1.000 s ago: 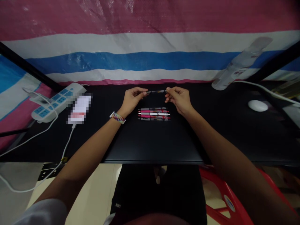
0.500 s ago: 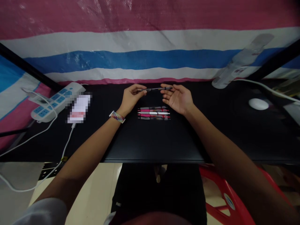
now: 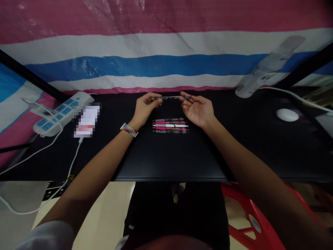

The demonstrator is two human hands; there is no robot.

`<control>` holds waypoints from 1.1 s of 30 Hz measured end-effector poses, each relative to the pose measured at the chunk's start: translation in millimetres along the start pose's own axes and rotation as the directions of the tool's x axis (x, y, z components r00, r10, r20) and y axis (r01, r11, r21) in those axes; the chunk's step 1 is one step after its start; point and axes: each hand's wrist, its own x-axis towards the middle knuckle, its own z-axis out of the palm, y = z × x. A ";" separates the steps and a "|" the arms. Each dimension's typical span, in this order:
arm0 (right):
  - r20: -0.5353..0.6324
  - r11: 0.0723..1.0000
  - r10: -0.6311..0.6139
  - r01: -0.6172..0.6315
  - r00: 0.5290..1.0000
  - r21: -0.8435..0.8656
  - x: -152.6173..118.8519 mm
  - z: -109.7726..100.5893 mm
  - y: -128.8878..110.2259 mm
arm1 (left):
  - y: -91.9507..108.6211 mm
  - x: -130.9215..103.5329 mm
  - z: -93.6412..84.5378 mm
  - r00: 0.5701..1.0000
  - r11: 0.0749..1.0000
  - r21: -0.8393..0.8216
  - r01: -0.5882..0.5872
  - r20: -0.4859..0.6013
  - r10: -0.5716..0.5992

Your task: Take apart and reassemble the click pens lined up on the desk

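Note:
A dark pen [image 3: 171,97] is held level between my hands above the far part of the black table. My left hand [image 3: 146,108] pinches its left end between thumb and fingers. At its right end, the thumb and fingertips of my right hand [image 3: 199,110] close on the pen, palm turned partly up. Below the hands, several pens [image 3: 170,126] lie side by side on the table, some pink, one white and some grey or dark. A colourful woven band circles my left wrist.
On the left are a power strip [image 3: 62,113] and a phone [image 3: 87,121] with a white cable. A clear bottle [image 3: 269,67] and a white mouse [image 3: 287,115] are on the right. Behind the table [image 3: 169,161] hangs a striped sheet. A red stool [image 3: 249,215] stands below.
The fingers of my right hand have curled in closer round the pen's right end, and the pen is slightly higher. My left hand keeps its pinch.

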 end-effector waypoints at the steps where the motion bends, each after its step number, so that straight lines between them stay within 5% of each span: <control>1: -0.004 1.000 -0.004 0.004 1.000 -0.009 0.0 0.1 -0.3 | -0.2 0.0 -0.2 1.000 1.000 0.003 -0.003 0.003 0.003; 7: -0.005 0.999 -0.040 0.040 0.999 0.009 -0.8 1.3 -1.5 | -1.6 -0.3 -0.9 1.000 1.000 -0.023 -0.020 0.006 0.020; 15: 0.061 0.942 0.079 -0.094 0.995 0.323 4.6 -4.0 2.2 | -1.4 -0.2 -0.4 0.999 0.999 -0.041 -0.030 0.018 0.031; 22: -0.028 0.952 0.069 -0.057 0.997 0.300 2.5 2.7 2.1 | -1.9 -0.3 0.7 0.999 0.998 -0.051 -0.032 0.014 0.033; 33: 0.043 0.980 -0.040 0.030 0.998 0.198 4.8 -4.5 8.5 | -4.7 0.6 -2.2 0.998 0.998 -0.042 -0.055 0.034 0.056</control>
